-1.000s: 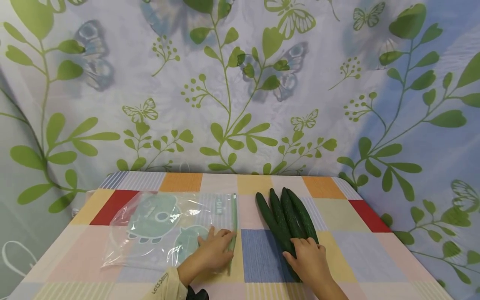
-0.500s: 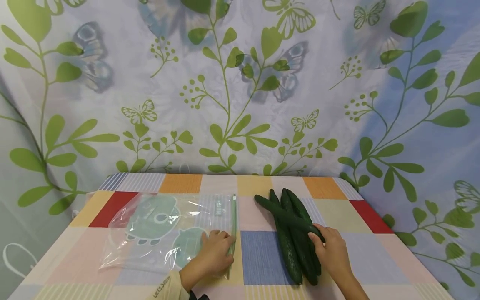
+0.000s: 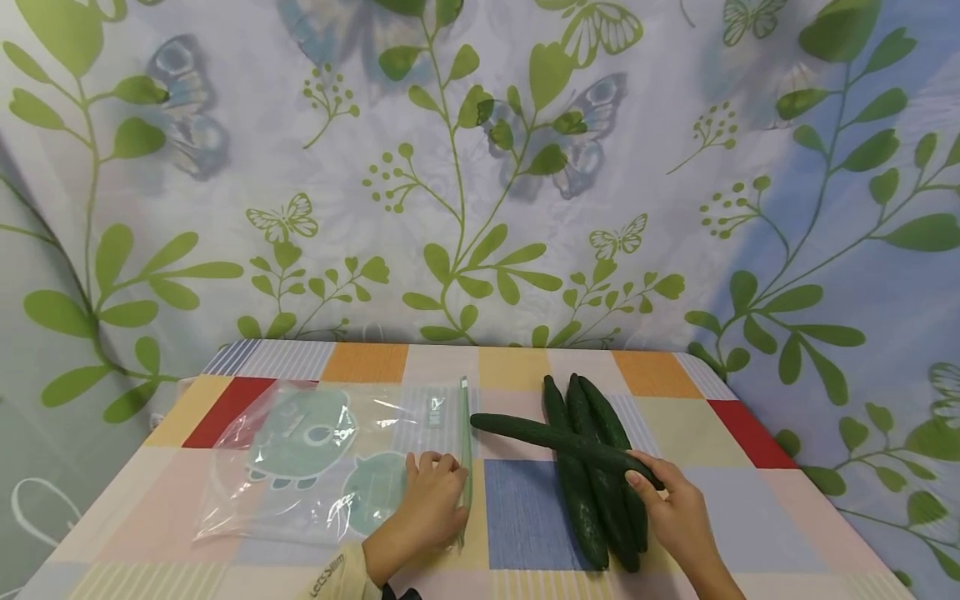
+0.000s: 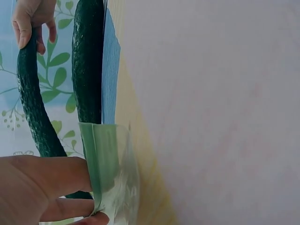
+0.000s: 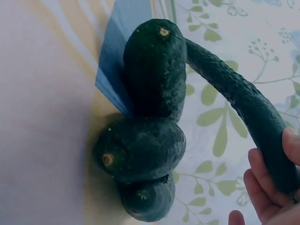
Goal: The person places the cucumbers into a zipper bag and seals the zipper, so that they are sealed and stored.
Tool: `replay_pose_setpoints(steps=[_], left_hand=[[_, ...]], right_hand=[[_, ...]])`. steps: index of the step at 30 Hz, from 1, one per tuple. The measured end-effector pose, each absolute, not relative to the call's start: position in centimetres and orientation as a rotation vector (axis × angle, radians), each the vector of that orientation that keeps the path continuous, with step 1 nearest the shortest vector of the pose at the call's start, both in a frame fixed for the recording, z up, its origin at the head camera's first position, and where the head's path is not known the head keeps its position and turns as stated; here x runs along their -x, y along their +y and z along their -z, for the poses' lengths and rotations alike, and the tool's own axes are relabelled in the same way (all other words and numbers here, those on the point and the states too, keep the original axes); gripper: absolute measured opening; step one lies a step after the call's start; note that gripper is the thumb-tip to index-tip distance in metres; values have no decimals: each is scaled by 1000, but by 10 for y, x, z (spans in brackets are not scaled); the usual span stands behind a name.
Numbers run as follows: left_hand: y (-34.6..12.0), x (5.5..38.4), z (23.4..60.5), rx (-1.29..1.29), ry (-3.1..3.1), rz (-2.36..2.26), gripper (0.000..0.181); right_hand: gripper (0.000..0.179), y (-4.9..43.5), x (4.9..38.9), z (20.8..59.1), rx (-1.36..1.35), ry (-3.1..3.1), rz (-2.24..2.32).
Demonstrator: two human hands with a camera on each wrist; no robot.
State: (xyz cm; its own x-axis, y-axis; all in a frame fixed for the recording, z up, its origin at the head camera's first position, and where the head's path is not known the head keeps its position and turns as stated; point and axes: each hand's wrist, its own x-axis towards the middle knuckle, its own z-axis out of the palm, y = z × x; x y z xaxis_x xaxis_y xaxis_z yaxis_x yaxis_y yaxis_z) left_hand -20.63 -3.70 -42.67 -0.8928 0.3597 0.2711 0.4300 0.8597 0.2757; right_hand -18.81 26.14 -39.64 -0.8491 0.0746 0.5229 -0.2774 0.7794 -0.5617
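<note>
My right hand (image 3: 681, 510) grips a dark green cucumber (image 3: 525, 431) near one end, thumb on one side and fingers on the other. It slants above three more cucumbers (image 3: 579, 508), its far tip close to the bag's green zip edge (image 3: 466, 433). In the right wrist view the held cucumber (image 5: 248, 105) is raised beside the blunt ends of the others (image 5: 154, 65). My left hand (image 3: 426, 508) pinches the zip edge of a clear plastic zip bag (image 3: 378, 417) with pale green cartoon prints. In the left wrist view that edge (image 4: 99, 164) stands up beside the fingers.
A patchwork cloth (image 3: 712, 500) covers the table under the bag and cucumbers. Behind the table hangs a curtain (image 3: 420, 208) printed with green leaves and butterflies.
My right hand has lifted one cucumber off the bunch, swung it crosswise and moved its tip left toward the bag. My left hand stays at the bag's edge, which has risen slightly.
</note>
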Motion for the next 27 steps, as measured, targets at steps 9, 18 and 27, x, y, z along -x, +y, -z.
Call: replay_pose_setpoints(steps=[9, 18, 27], left_hand=[[-35, 205, 425, 596, -2827, 393, 29], [-31, 197, 424, 664, -2757, 151, 26], [-32, 189, 418, 680, -2644, 60, 25]], right_hand=[[27, 264, 183, 394, -94, -2463, -983], [28, 255, 190, 403, -114, -2499, -1089], [34, 244, 202, 405, -33, -2590, -1271]])
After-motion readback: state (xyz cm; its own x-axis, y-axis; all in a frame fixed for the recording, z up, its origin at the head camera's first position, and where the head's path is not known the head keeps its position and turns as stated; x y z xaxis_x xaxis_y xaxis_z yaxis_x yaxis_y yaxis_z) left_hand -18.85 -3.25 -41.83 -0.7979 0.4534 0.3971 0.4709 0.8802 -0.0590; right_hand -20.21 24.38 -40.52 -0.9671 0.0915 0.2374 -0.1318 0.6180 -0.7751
